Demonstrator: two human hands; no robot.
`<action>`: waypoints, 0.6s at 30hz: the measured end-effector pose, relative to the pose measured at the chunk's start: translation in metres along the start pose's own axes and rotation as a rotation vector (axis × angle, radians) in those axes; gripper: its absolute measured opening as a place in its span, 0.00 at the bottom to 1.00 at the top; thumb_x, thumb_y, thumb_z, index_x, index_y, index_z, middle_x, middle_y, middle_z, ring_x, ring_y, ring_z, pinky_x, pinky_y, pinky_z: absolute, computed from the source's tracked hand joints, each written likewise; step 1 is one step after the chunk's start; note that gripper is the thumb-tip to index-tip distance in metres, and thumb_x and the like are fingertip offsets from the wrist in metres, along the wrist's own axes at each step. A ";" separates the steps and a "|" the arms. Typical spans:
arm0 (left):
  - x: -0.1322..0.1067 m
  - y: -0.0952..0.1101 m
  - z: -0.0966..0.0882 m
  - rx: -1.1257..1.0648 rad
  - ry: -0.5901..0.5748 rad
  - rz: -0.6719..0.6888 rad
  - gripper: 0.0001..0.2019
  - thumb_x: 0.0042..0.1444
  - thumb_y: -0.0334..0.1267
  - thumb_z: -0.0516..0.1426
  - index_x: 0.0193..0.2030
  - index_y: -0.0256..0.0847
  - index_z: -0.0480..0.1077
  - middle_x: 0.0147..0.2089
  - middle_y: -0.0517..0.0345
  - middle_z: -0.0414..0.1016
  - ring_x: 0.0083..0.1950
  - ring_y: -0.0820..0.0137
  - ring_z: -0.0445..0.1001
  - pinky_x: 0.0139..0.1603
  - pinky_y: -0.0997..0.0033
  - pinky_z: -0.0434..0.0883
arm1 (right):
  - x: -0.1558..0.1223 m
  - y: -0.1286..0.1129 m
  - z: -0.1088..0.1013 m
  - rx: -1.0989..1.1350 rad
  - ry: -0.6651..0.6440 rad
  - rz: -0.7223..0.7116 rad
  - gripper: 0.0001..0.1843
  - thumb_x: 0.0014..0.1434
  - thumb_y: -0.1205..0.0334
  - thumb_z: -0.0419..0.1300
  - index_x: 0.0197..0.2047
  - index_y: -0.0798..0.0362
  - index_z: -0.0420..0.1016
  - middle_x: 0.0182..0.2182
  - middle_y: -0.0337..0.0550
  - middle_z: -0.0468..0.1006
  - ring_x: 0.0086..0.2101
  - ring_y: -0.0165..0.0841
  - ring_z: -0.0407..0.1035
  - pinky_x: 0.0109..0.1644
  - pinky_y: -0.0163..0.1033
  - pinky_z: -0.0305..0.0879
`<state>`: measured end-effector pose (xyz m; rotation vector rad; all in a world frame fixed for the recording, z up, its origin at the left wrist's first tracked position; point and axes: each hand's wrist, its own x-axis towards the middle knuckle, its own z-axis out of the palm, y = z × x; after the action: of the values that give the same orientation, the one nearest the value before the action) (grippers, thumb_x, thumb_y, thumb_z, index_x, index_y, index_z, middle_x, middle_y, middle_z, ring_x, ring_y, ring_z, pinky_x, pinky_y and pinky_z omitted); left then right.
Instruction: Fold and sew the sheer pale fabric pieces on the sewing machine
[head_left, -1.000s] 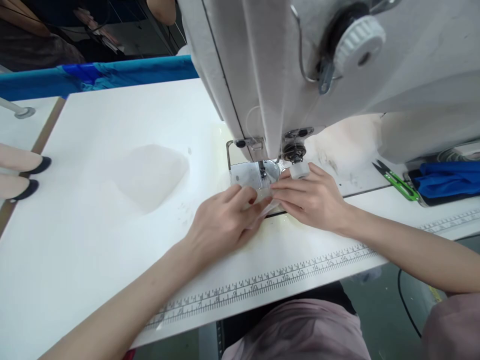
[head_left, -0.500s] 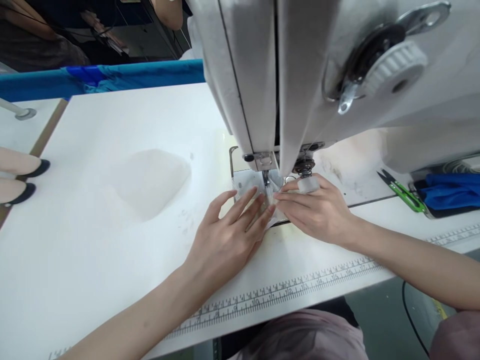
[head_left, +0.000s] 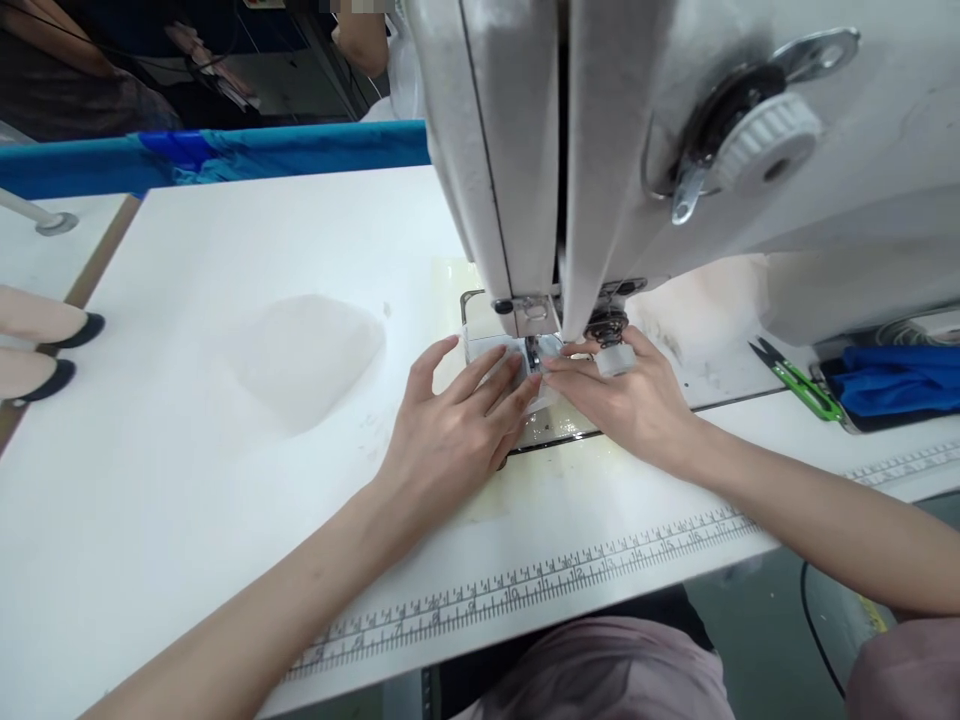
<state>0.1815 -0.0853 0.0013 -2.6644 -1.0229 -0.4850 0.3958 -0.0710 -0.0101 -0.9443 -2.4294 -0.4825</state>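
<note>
A small piece of thin, whitish, see-through fabric (head_left: 541,398) lies under the presser foot (head_left: 532,352) of a white sewing machine (head_left: 517,170). My left hand (head_left: 461,425) rests palm down at the left of the foot, fingers spread, their tips on the fabric. From the right, my right hand (head_left: 637,400) reaches in under the machine head. Its thumb and forefinger are pressed together at the fabric's edge, close beside the foot. The needle's tip is too small to make out. Part of the fabric is hidden by my fingers.
Green thread snips (head_left: 802,385) lie at the right beside a dark tray (head_left: 862,420) with blue cloth (head_left: 900,380). A printed ruler (head_left: 510,600) runs along the table's front edge. Two pale rods with black ends (head_left: 52,380) jut in at the left. Other people are behind the blue-covered edge (head_left: 300,150).
Both hands have moved slightly away from me, with the fabric drawn farther under the foot. More of the metal plate shows in front of it. The view has shifted a little.
</note>
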 end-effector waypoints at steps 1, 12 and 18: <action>0.000 0.000 0.001 0.006 0.005 0.000 0.14 0.64 0.32 0.53 0.54 0.42 0.69 0.55 0.50 0.74 0.60 0.58 0.70 0.62 0.43 0.59 | 0.000 0.000 -0.001 -0.009 0.002 0.000 0.09 0.61 0.73 0.57 0.37 0.52 0.77 0.35 0.37 0.82 0.41 0.33 0.72 0.49 0.43 0.61; -0.007 0.010 -0.007 0.024 0.053 0.039 0.15 0.63 0.29 0.53 0.55 0.42 0.69 0.53 0.54 0.76 0.58 0.61 0.71 0.58 0.49 0.64 | -0.005 -0.004 -0.007 0.029 -0.040 -0.075 0.16 0.61 0.77 0.53 0.46 0.55 0.77 0.44 0.41 0.81 0.45 0.35 0.71 0.53 0.45 0.61; -0.006 0.009 -0.006 0.045 0.057 0.056 0.12 0.63 0.29 0.53 0.53 0.37 0.70 0.51 0.51 0.77 0.56 0.64 0.74 0.59 0.51 0.63 | -0.005 -0.004 -0.008 0.066 -0.047 -0.081 0.15 0.62 0.76 0.52 0.45 0.56 0.78 0.43 0.41 0.81 0.44 0.34 0.72 0.55 0.46 0.61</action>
<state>0.1819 -0.0978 0.0034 -2.6157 -0.9298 -0.5169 0.3989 -0.0798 -0.0065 -0.8412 -2.5172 -0.4094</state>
